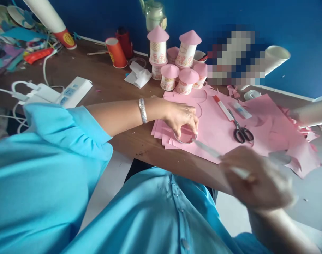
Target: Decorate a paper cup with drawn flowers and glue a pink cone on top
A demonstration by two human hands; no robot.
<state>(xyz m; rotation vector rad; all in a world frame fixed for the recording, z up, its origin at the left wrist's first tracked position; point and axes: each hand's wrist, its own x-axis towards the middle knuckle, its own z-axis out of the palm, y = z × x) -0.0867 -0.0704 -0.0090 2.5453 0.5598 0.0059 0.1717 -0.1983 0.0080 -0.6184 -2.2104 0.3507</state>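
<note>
Left hand [182, 119] pressing fingertips closed on a clear round lid [186, 137] atop stacked pink paper [216, 130]; right hand [258, 180] — blurred — gripping a pencil [211, 150] tipped at the lid's rim — scissors [240, 130] and paper-cup towers [177, 60] beyond.

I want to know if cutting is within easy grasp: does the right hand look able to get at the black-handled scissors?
Probably yes: the scissors lie bare on the pink paper just beyond the right hand, nothing between, though it holds a pencil.
</note>
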